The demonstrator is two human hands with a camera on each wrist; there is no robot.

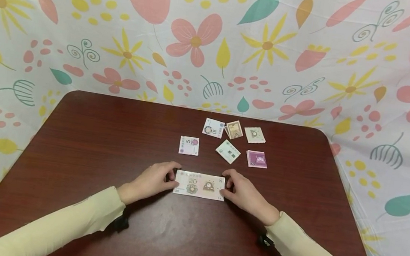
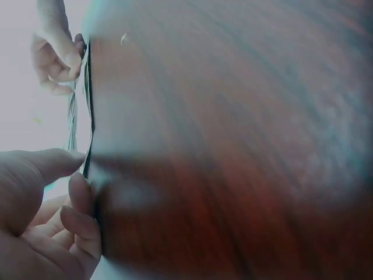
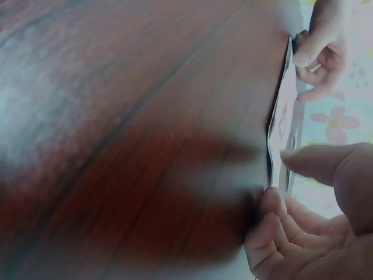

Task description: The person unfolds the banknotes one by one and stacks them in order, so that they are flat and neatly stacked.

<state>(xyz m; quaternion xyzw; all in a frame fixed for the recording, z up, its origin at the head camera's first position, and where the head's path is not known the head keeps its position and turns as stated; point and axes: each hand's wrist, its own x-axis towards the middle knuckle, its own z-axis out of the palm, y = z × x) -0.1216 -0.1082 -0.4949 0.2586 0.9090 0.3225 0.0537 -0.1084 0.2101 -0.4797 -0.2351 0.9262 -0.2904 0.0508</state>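
Note:
A pale banknote marked 20 (image 1: 200, 185) lies lengthwise across the middle of the dark table. At its left end, my left hand (image 1: 152, 181) holds it with the thumb and curled fingers. My right hand (image 1: 249, 195) grips the opposite end in the same manner. Seen edge-on in the left wrist view, the note (image 2: 84, 111) looks slightly bent and low over the wood. The right wrist view shows the thumb (image 3: 312, 163) over the note (image 3: 282, 125), with fingertips curled at its end.
Behind the hands lie smaller folded notes: a purple-printed 5 note (image 1: 189, 146), a green 2 note (image 1: 227, 152), a purple note (image 1: 257, 159), a 10 note (image 1: 213, 128), a brown note (image 1: 234, 129) and a greenish note (image 1: 255, 135). A flowered cloth (image 1: 214, 60) hangs behind the table (image 1: 110, 141).

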